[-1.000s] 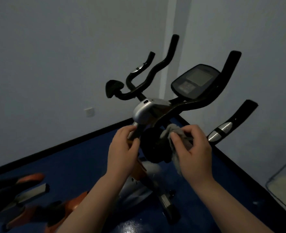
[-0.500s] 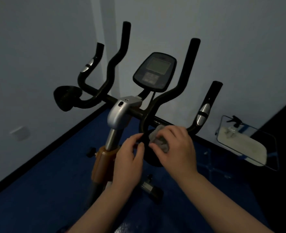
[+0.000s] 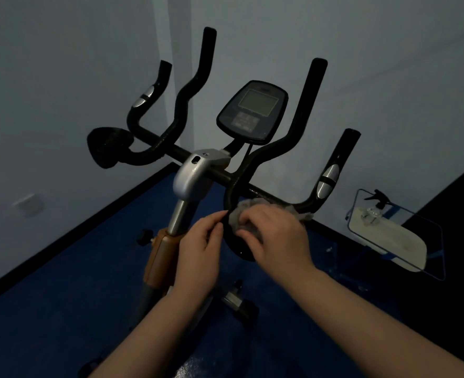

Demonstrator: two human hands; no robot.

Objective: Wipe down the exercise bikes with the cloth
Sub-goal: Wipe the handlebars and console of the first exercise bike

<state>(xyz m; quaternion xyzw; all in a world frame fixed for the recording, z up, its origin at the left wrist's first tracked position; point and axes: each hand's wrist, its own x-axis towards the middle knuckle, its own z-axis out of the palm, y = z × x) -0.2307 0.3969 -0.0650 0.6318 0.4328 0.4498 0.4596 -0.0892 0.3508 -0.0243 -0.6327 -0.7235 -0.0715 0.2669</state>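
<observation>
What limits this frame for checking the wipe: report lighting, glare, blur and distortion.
Head view: dim, bluish light; the black handlebar and elbow pad lose detail. Head view: faint glare on the blue floor at the bottom edge. Head view: wide-angle bending of the wall edges. Head view: the cloth under the right hand is soft but readable; left hand slightly soft.

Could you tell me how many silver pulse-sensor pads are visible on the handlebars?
2: one silver pad on the far-left black upright grip, one silver pad on the far-right grip. None seen elsewhere.
</observation>
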